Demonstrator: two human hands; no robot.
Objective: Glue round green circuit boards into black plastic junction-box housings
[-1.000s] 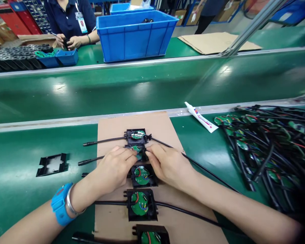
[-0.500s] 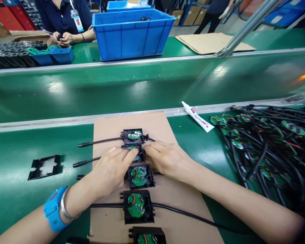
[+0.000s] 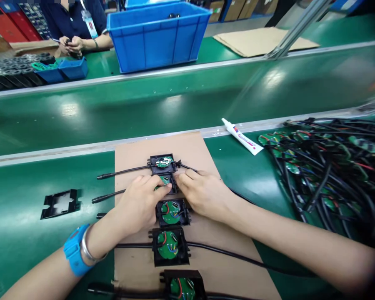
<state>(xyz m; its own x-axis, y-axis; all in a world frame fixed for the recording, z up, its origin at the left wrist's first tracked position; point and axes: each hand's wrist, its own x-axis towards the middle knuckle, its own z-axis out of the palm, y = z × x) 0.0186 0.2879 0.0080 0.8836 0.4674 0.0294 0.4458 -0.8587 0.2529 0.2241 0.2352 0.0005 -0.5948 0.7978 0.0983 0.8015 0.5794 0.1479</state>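
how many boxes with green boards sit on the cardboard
5, in one column: top box, second box, third box, fourth box, fifth box cut off below; more may be hidden.

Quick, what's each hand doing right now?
Left hand: fingers curled on the second black box; grip cannot be told.
Right hand: open, fingertips touching that box's right side.
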